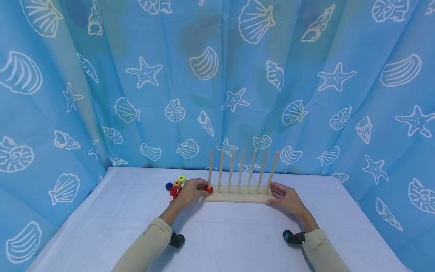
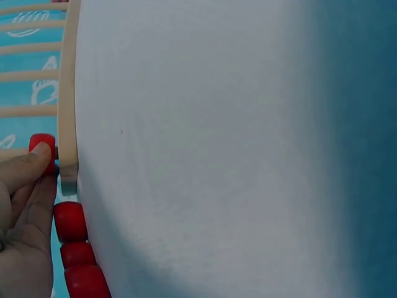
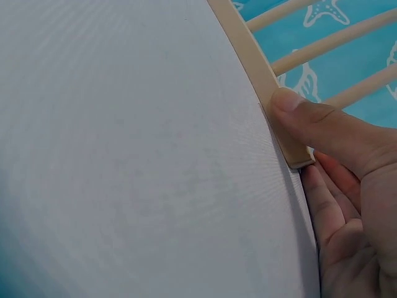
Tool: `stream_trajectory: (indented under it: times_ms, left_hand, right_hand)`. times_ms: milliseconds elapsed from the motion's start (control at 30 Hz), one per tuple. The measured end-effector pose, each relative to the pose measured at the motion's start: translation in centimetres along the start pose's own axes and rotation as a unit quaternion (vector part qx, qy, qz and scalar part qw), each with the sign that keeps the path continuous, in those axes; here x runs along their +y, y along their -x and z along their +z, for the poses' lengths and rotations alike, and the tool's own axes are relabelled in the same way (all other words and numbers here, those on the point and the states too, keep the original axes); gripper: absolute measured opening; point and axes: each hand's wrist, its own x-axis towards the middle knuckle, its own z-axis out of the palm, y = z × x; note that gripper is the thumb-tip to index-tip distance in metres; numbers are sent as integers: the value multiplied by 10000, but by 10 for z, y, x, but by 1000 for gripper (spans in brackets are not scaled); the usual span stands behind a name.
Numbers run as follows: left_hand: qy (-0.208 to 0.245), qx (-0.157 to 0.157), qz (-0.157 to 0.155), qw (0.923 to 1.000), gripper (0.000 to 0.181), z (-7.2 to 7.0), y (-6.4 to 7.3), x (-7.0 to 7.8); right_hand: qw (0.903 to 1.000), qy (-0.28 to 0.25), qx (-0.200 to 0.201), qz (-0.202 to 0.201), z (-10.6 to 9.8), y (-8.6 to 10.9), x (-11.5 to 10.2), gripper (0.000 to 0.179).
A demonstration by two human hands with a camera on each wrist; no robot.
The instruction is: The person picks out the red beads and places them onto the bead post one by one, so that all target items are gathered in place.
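A wooden rack (image 1: pixel 234 198) with several upright pegs stands on the table. At its left end my left hand (image 1: pixel 191 192) pinches a red bead (image 1: pixel 209 190) between thumb and fingers. The bead is around the leftmost peg, low down, and the left wrist view shows the same red bead (image 2: pixel 41 144) just above the base. My right hand (image 1: pixel 288 199) holds the rack's right end. In the right wrist view its thumb (image 3: pixel 288 99) presses the front edge of the base, with the other fingers around the end and partly behind it.
Left of the rack lies a loose group of beads: several red, plus a dark blue bead (image 1: pixel 169 186), an orange bead (image 1: pixel 177 184) and a yellow bead (image 1: pixel 181 178). My left forearm partly covers them. A white cloth (image 1: pixel 234 234) covers the table; a blue shell-print curtain (image 1: pixel 224 124) hangs behind.
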Motion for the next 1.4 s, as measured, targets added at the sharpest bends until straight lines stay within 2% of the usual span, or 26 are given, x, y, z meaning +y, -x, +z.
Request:
stream_trajectory:
  times_ms: [133,233,367,467,600,700,900,1100,1233,1400]
  left_hand:
    - [-81,-67,-57,9999,37,0,0,-1]
    - [14,-67,-81,9999,46,-5,2,2]
    - [104,253,163,9995,45,-26,6,10]
    - [-154,600,237,9978,37,-47,12,10]
    - [-275,787,-135,9964,29,-69,25,1]
    - [-244,853,-436,9951,26,-77,36,-12]
    - [-363,900,-678,9930,29,-80,52,-33]
    - [-613,957,-617,9916,34,-76,56,-45]
    - [-753,1012,-702,9895,36,-75,56,-46]
    - [-836,782,-982,9886,37,-76,57,-45]
  right_hand:
    - [10000,-14,-15,-9,0,0,-1,86]
    - [10000,25,-8,12,1,0,-1,86]
    - [9999,100,16,61,0,0,-1,86]
    - [9998,163,24,59,0,0,-2,88]
    - [9998,173,43,36,-1,0,-3,89]
    - [9997,226,36,26,-1,1,-3,89]
    - [9997,255,-18,-49,2,5,-12,87]
    - [9998,145,-87,-92,4,10,-27,83]
    - [9998,161,-51,-104,4,7,-18,85]
    - [9994,345,18,-80,2,2,-4,87]
